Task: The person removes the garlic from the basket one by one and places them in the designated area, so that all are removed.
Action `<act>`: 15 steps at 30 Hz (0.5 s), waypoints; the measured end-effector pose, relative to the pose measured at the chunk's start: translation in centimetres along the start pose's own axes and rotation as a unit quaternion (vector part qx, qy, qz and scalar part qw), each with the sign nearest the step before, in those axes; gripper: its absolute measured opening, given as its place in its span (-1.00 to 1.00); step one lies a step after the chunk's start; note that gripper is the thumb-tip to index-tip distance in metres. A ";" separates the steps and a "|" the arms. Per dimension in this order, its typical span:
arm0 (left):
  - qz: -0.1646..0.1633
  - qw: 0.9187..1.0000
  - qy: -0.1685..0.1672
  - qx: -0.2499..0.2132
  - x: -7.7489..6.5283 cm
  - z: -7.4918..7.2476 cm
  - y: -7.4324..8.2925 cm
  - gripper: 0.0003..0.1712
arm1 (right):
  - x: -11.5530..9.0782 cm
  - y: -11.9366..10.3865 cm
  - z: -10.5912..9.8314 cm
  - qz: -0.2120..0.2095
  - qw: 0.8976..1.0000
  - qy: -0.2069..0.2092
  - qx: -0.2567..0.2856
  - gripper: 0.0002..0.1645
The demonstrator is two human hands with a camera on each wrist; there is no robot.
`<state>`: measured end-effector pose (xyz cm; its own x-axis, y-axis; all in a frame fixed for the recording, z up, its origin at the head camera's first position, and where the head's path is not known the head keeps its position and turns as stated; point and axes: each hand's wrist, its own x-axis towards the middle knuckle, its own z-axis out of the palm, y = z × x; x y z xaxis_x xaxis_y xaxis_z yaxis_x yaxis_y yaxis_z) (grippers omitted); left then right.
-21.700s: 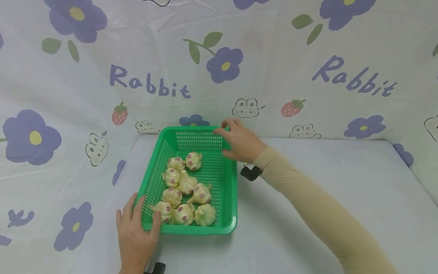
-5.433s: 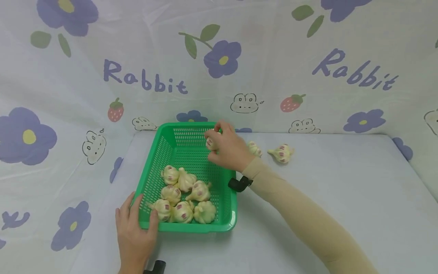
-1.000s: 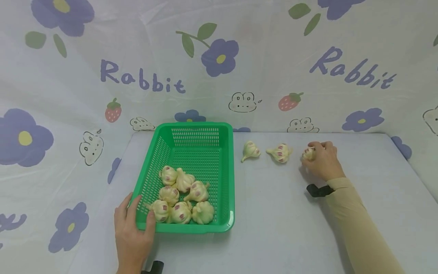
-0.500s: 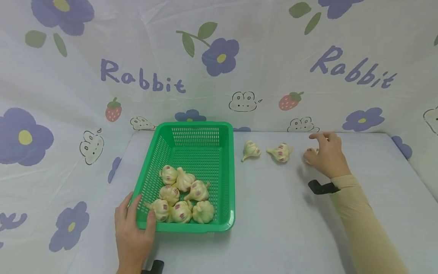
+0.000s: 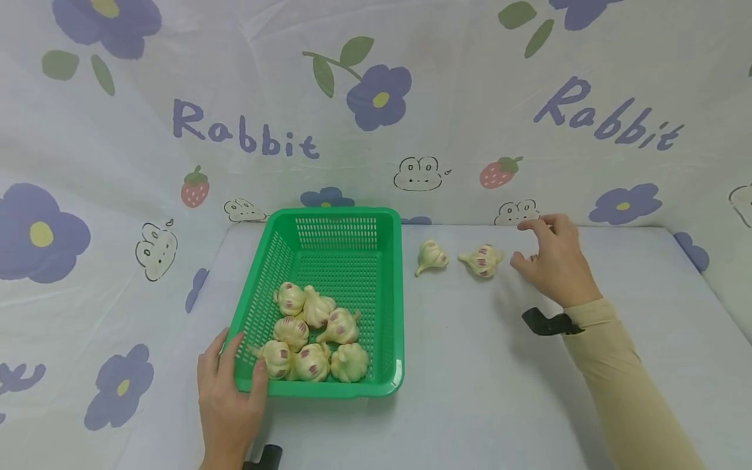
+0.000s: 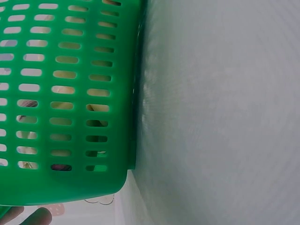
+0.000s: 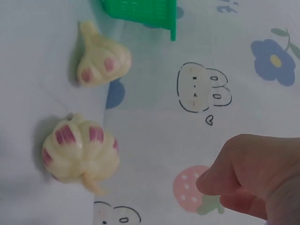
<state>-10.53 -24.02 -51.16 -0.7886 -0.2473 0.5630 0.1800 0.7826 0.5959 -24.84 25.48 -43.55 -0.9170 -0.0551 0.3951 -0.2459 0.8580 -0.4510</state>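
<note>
My left hand (image 5: pixel 232 398) rests at the near left corner of a green plastic basket (image 5: pixel 398 313), fingers along the left side and thumb over the front rim. Several garlic bulbs (image 5: pixel 318 307) with purple patches lie in the near part of the basket. To its right, one garlic bulb (image 5: pixel 431 256) and a second garlic bulb (image 5: pixel 483 261) sit in a row on the table. My right hand (image 5: pixel 558 264) is just right of that row, thumb and forefinger apart, holding nothing. A third bulb, seen there earlier, is hidden behind it.
The table (image 5: pixel 458 391) has a white cover. A white cloth backdrop (image 5: pixel 458 98) with flowers and rabbits rises behind and at the sides. Black camera mounts sit on the left wrist (image 5: pixel 270 457) and right wrist (image 5: pixel 546 322).
My right hand has let go of the third garlic bulb and lifted off it. Since the oldest frame, bulbs have gone from the basket's far end to the table. My left hand stays put.
</note>
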 end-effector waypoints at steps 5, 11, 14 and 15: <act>0.009 1.000 0.004 -0.002 0.0 -0.1 0.1 -0.43 | 0.1 -0.6 0.3 -0.024 1.000 0.011 0.002 -0.50; 0.018 1.000 0.010 -0.005 0.0 -0.2 0.3 -0.43 | 0.0 -1.4 1.7 -0.037 0.999 -0.019 0.004 -0.49; 0.018 1.000 0.011 -0.003 0.0 -0.2 0.3 -0.43 | 0.2 -2.5 2.4 -0.058 0.998 -0.025 0.006 -0.50; 0.017 1.000 0.010 -0.002 0.0 -0.2 0.3 -0.43 | 0.3 -2.9 2.7 -0.066 0.997 -0.027 0.009 -0.49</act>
<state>-10.31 -23.94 -50.90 -0.7695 -0.2321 0.5950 0.2095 0.7883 0.5785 -25.25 21.61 -44.24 -0.8916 -0.1942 0.4091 -0.3703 0.8327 -0.4118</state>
